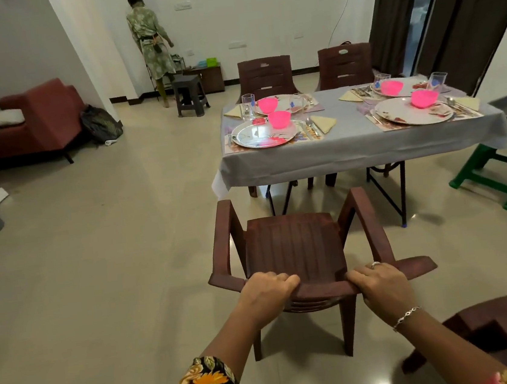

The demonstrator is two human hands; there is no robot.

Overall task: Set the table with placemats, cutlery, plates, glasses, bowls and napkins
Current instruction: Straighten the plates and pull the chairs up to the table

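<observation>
Person's left hand point(266, 291) and right hand point(379, 284) each curl tight over the top rail of a brown plastic chair point(293, 244), near centre, standing apart from the table point(351, 149) with its seat facing it. Table sits far right under a grey cloth, laid with 4 settings: placemats point(231, 147), floral plates point(264, 133), pink bowls point(279, 118) on the plates, glasses point(248, 105), folded yellow napkins point(324, 123), and cutlery point(311, 126) beside the plates. 2 more brown chairs point(266, 76) stand at its far side.

- The brown chair point(296, 247) is ribbed, matt moulded plastic.
- The grey tablecloth point(351, 146) is soft, matt cloth.
- Pink bowls point(279, 118) are glossy, translucent plastic.
- Floor tiles point(112, 271) are smooth and shiny.
- The near plate point(258, 134) gleams.
</observation>
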